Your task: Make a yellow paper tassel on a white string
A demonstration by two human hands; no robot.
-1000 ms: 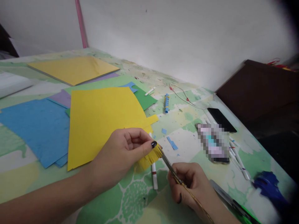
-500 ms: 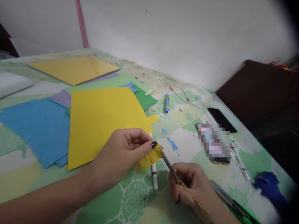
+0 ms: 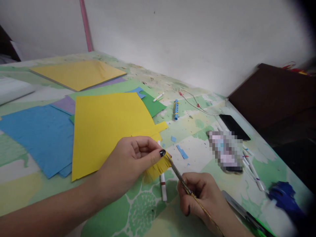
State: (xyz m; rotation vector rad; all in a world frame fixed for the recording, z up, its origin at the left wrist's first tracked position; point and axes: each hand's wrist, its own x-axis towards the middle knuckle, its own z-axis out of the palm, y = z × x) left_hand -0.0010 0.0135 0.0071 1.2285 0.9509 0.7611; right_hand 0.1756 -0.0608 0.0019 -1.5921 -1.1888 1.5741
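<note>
A patterned tablecloth (image 3: pixel 106 217) (strewn with coloured paper (image 3: pixel 41 135)) by a wall (image 3: pixel 172 39) suggests a home.

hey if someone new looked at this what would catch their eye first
Probably the big, bright yellow sheet left of centre, overlapping blue paper and green paper. Next, near the middle, the left hand pinches a fringed yellow strip, with the scissors in the right hand reaching its edge. At the lower right, a deep blue object also stands out, though it is too blurred to name.
</note>
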